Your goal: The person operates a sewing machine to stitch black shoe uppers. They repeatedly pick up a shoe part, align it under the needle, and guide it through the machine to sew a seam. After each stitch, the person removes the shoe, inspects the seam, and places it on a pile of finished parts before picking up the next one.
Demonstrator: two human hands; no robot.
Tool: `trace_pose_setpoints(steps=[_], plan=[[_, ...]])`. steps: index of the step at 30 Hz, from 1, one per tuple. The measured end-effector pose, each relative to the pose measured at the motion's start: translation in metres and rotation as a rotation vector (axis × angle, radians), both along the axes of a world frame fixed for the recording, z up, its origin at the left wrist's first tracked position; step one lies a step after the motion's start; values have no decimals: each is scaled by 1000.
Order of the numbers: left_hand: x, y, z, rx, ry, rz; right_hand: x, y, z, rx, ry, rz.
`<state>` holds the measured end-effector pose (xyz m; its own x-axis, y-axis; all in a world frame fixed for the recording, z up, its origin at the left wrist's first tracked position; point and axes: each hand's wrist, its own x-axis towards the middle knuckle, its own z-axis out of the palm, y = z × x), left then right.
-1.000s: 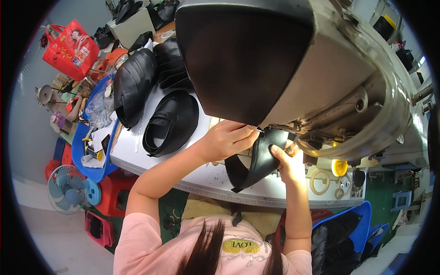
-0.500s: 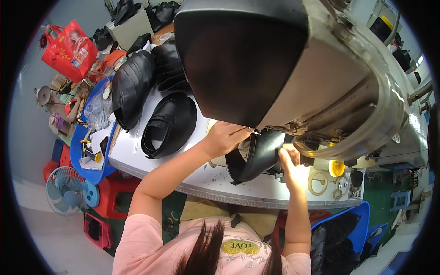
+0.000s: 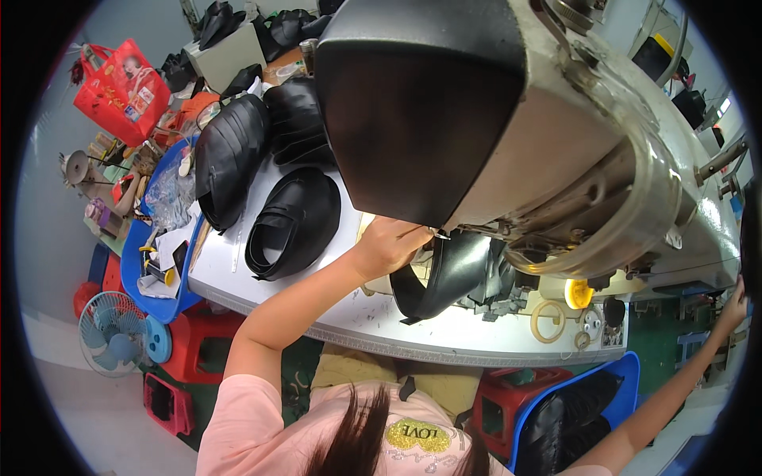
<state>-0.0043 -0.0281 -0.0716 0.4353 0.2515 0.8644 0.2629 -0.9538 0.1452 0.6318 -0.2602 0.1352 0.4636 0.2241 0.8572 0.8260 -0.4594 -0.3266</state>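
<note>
Pale walls [image 3: 59, 309] and a green floor [image 3: 663, 329] surrounded a white table [image 3: 468, 332] under a grey-and-black sewing machine [image 3: 421, 127]. At its head, the bare left hand [image 3: 387, 247] had its fingers bunched at the tips; whether they pinched the small shiny metal piece [image 3: 442, 234] there or only touched it could not be told.

Just to the right of those fingertips, and nearer the person's body, lay the curved black leather shoe upper [image 3: 454, 270], one end beneath the machine head. Its long axis slanted from there down and leftward, away from the needle area toward the table's front edge, with the open loop facing the left wrist.

Of the two hands, the left was clearly nearer; the right hand [image 3: 739, 300] was well apart, stretched far to the right by the machine's other end, its fingers too indistinct to tell spread from closed.

Left of the grip stood a rounded black leather upper [image 3: 313, 218] and, beyond it, a creased black leather stack [image 3: 234, 151]. A cream-coloured flat ring [image 3: 534, 321] lay rightward.
</note>
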Motion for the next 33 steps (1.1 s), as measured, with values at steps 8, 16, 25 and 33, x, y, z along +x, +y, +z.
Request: trace_pose_setpoints(steps=[8, 16, 25, 33], plan=[[2, -3, -13, -301, -76, -16, 5, 35, -134, 315, 40, 236], [2, -6, 2, -120, -2, -1, 0, -1, -125, 252, 246, 340], [5, -2, 6, 36, -9, 60, 31, 7, -174, 191, 255, 387], [5, -2, 5, 57, -1, 84, -256, 20, -175, -155, -239, 579]])
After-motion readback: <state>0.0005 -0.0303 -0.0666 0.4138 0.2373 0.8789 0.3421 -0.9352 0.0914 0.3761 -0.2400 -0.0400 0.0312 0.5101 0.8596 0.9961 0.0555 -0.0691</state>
